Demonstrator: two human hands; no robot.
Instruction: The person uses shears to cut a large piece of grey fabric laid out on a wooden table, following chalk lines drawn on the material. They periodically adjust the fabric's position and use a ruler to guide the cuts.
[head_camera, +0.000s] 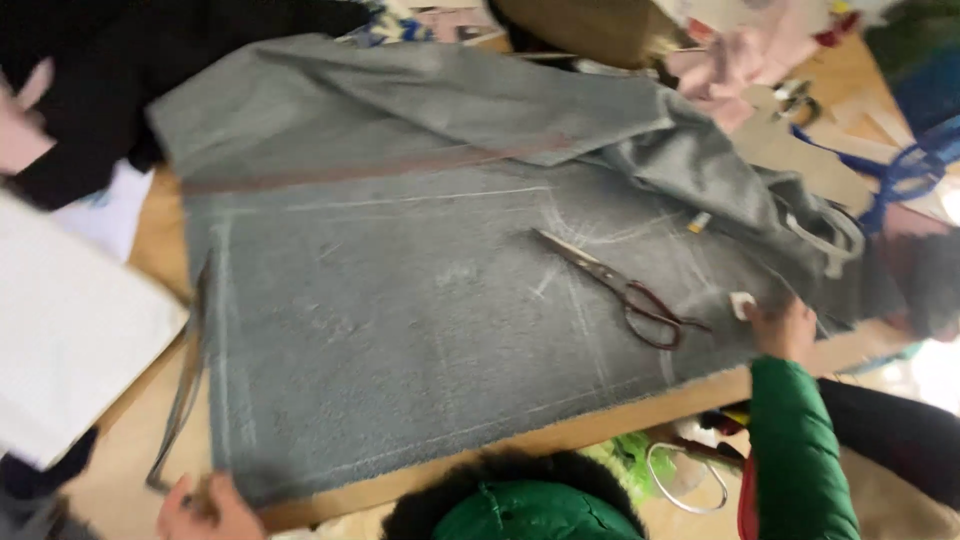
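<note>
Grey cloth spread flat on tabletop, hands pinning opposite near corners.

Left hand (205, 508) presses fingers down on the near-left corner of the grey cloth (420, 310), apparently to keep the chalk-marked panel taut; grip itself blurred, cannot tell. Cloth spans the wooden tabletop (600, 425) between both hands. Scissors (622, 288) lie closed, right of centre. Right hand (782, 328), green sleeve, pinches a small white chalk piece (741, 304) at the near-right edge.
</note>
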